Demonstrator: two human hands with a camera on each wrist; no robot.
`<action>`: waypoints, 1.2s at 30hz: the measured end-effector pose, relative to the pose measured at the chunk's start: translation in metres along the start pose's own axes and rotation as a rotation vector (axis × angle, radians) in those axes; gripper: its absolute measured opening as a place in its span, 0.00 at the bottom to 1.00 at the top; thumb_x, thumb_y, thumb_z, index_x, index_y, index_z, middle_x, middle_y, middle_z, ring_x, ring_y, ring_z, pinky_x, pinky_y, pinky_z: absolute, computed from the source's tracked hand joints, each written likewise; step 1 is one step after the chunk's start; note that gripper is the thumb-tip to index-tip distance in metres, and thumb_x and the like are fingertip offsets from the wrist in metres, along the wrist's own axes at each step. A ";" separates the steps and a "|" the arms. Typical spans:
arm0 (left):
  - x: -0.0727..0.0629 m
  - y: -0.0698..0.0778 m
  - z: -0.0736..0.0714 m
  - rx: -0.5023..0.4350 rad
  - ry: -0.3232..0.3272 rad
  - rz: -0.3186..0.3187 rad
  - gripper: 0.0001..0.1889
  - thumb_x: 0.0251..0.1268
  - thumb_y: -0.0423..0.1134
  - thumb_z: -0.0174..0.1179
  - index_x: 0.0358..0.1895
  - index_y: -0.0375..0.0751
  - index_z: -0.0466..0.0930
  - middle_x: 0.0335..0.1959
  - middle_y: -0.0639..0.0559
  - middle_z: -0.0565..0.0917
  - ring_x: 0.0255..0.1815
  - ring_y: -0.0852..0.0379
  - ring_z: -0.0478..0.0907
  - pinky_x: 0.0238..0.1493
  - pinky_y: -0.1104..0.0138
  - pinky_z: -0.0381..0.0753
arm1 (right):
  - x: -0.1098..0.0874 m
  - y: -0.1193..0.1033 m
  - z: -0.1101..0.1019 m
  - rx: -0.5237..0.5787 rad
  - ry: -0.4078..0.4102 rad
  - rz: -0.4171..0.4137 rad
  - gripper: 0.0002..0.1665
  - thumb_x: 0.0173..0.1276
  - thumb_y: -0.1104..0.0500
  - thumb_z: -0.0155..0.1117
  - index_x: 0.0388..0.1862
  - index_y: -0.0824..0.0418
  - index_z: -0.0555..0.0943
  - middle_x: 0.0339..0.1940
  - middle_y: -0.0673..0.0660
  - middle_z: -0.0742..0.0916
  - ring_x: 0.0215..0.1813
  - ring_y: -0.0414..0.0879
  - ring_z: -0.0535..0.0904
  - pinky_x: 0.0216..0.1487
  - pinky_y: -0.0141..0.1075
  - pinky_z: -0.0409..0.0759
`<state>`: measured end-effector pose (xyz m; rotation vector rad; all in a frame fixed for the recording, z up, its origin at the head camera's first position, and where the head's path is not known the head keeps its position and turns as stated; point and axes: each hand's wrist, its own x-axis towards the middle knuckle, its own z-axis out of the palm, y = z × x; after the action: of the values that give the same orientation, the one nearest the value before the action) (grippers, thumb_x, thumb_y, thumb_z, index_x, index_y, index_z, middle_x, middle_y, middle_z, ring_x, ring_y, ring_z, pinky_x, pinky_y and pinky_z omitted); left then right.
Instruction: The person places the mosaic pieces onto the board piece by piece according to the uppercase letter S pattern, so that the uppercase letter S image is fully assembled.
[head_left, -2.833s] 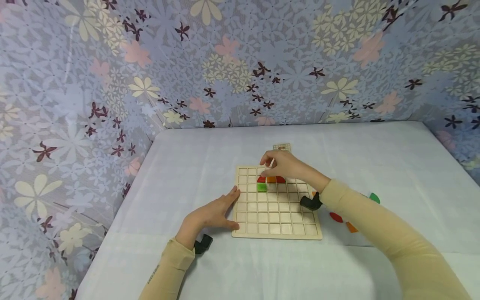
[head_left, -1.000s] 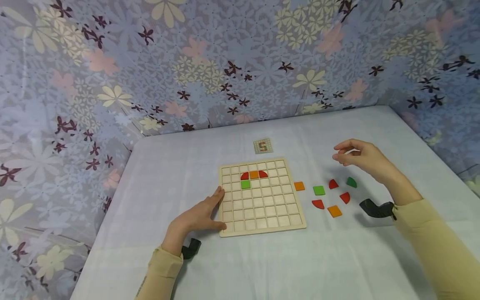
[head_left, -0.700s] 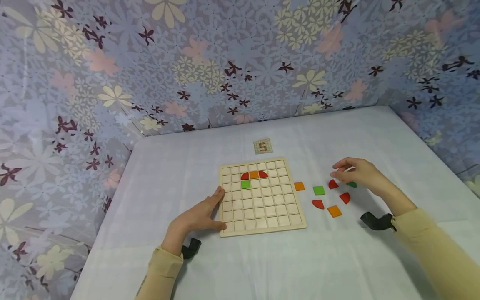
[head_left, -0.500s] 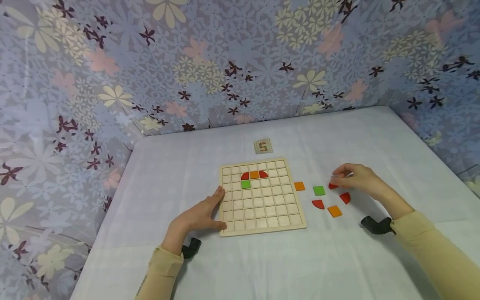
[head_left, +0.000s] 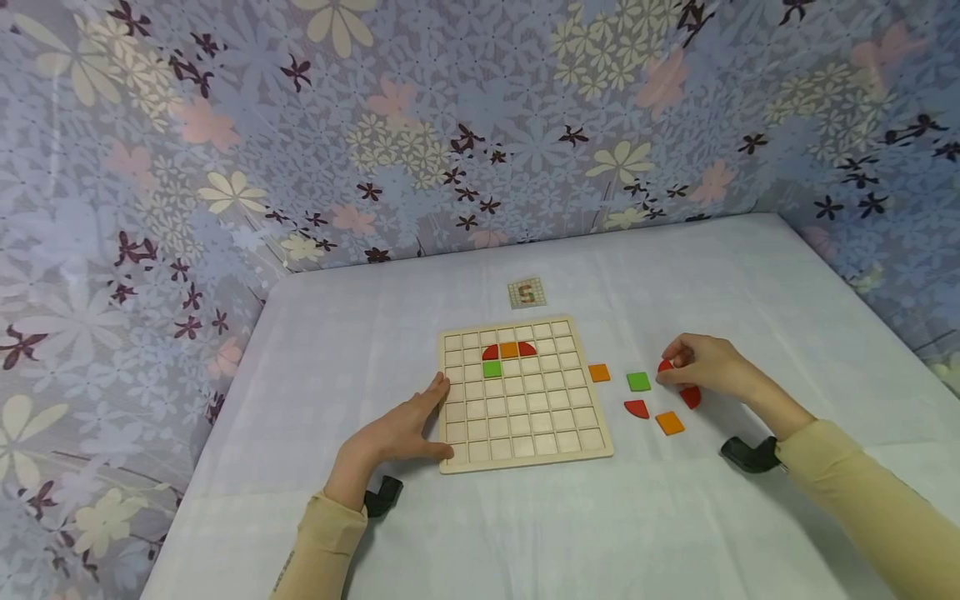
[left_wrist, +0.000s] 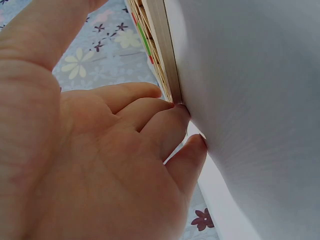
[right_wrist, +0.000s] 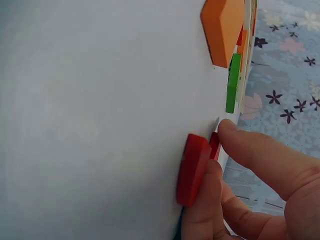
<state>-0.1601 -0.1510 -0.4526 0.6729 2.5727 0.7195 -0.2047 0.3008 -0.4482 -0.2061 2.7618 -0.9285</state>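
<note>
Your right hand [head_left: 707,367] pinches a red piece [head_left: 665,365]; your left hand [head_left: 397,429], spread wide, touches the board [head_left: 527,403] beside it, probably for steadiness.

The left arm [head_left: 318,546] slants up from the bottom edge, left of centre, to a lightly bent left wrist [head_left: 348,477]. The left hand [head_left: 397,429] lies just left of the lower middle, fingers [head_left: 435,388] extended toward the upper right, thumb [head_left: 437,451] spread well apart below them. In the left wrist view, the palm fills the lower left, fingers reaching to mid-frame. The right arm [head_left: 862,492] comes in from the lower right corner. The right hand [head_left: 701,365], right of centre, points leftward, its fingers curled, thumb and forefinger set in a pinch.
</note>
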 end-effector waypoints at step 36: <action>0.001 -0.006 0.000 0.020 0.006 -0.012 0.53 0.54 0.49 0.69 0.75 0.37 0.41 0.76 0.47 0.39 0.74 0.45 0.42 0.71 0.56 0.48 | 0.007 -0.024 -0.022 -0.048 0.084 -0.098 0.23 0.63 0.57 0.65 0.53 0.68 0.75 0.45 0.66 0.80 0.46 0.60 0.76 0.38 0.46 0.80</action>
<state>-0.1629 -0.1546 -0.4564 0.6623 2.5908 0.6942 -0.2151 0.2932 -0.4169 -0.3204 2.8758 -0.9152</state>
